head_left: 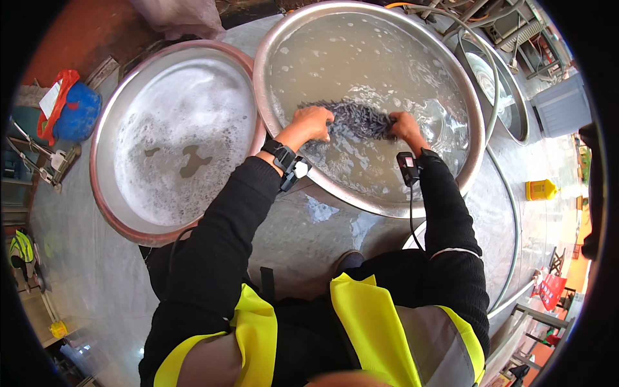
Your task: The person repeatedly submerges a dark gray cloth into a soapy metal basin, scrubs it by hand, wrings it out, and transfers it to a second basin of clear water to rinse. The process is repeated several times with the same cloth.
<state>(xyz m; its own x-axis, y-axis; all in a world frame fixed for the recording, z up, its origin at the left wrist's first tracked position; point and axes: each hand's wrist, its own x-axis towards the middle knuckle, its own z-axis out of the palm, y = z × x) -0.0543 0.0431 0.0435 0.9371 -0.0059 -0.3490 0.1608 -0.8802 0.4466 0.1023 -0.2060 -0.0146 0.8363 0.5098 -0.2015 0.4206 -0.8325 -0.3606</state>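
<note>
Below my grip spreads a round silver metal basin (387,208) of murky water (361,55); left of it, a red-rimmed round sudsy basin (103,168). I hold a shaggy dark-grey cloth (359,120) between my left hand (312,124) and right hand (406,127), each clamped on it.

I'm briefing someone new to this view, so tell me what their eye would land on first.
Most likely the big metal tub of murky water at top centre, where the left hand and right hand grip what looks like a dark shaggy cloth. Next, probably, the basin to its left, mostly covered in white foam, and the bright yellow vest along the lower edge.
</note>
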